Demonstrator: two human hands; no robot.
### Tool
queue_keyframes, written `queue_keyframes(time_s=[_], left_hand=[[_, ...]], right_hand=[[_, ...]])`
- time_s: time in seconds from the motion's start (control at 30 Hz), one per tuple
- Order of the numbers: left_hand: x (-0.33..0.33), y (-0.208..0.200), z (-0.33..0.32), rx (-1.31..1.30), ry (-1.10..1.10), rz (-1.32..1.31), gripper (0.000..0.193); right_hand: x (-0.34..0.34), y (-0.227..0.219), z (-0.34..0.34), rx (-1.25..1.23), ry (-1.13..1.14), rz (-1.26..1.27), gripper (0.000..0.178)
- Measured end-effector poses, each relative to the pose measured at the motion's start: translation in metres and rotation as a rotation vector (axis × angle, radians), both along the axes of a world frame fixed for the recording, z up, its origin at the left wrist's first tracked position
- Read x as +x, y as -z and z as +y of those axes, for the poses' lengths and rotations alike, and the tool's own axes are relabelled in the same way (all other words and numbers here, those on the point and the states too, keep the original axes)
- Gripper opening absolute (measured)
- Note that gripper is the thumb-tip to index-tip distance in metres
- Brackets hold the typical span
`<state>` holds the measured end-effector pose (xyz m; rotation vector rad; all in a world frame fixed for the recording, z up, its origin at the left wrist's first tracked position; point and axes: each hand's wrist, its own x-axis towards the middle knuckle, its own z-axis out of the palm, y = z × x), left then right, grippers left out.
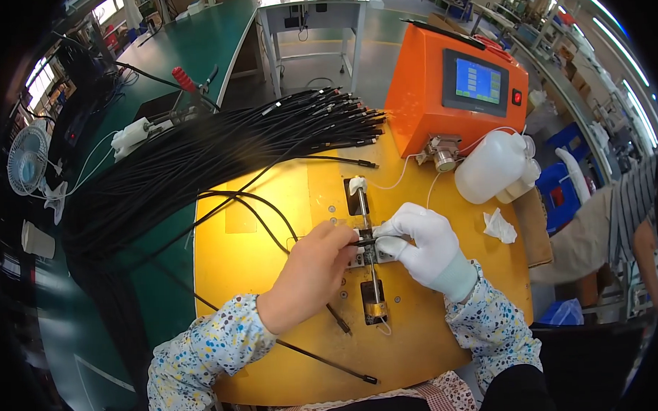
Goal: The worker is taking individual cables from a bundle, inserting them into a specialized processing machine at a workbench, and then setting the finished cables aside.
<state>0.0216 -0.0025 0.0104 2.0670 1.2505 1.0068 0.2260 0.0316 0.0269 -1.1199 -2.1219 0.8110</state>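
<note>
My bare left hand (309,273) pinches the end of a thin black cable (253,201) at a small metal fixture (368,256) set in the middle of a yellow board (276,338). My right hand (424,245), in a white glove, holds the same cable end from the other side, over the fixture's vertical rod. The fingertips of both hands nearly meet there. A second black cable (327,361) lies loose on the board under my left forearm.
A large bundle of black cables (218,148) fans over the green bench at the upper left. An orange machine with a screen (459,85) stands behind the board, a white plastic bottle (491,167) beside it. A crumpled tissue (500,226) lies right; a person sits at far right.
</note>
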Motion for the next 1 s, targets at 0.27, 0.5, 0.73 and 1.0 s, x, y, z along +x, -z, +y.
queue_keyframes(time_s=[0.27,0.5,0.73,1.0], left_hand=[[-0.003,0.006,-0.007,0.354,0.045,0.536,0.035],[-0.005,0.004,-0.010,0.427,0.019,0.693,0.041],[-0.001,0.005,-0.007,0.450,0.030,0.641,0.044],[-0.009,0.006,-0.008,0.406,0.049,0.656,0.042]], right_hand=[[0.013,-0.003,0.027,0.066,-0.140,-0.096,0.008],[-0.075,-0.025,0.129,0.512,0.034,-0.756,0.010],[-0.102,0.001,0.170,0.514,0.001,-1.045,0.014],[-0.042,-0.058,0.082,0.733,-0.045,-0.311,0.009]])
